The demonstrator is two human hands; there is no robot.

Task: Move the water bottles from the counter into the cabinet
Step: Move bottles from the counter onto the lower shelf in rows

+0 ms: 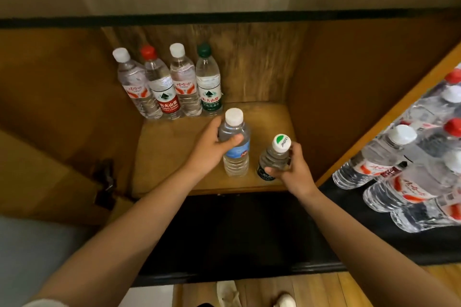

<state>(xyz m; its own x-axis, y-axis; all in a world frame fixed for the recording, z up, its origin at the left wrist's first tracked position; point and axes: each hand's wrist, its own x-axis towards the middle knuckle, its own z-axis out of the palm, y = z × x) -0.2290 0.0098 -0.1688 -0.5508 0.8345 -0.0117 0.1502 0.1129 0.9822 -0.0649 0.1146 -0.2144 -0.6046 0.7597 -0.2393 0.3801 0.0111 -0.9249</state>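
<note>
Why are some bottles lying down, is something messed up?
Nothing looks spilled or broken. The four bottles at the back of the cabinet stand in a tidy row. The bottles on the counter only appear to lie down, likely from the wide camera view.

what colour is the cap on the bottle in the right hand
White with a green patch, on the small clear plastic bottle held by the right hand; head view.

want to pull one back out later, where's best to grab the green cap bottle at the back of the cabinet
Grip the green-cap bottle around its shoulder, just under the cap, coming from the front-right. It stands upright at the right end of the row, with a white-cap bottle tight against its left, so only its front and right sides are open.
</note>
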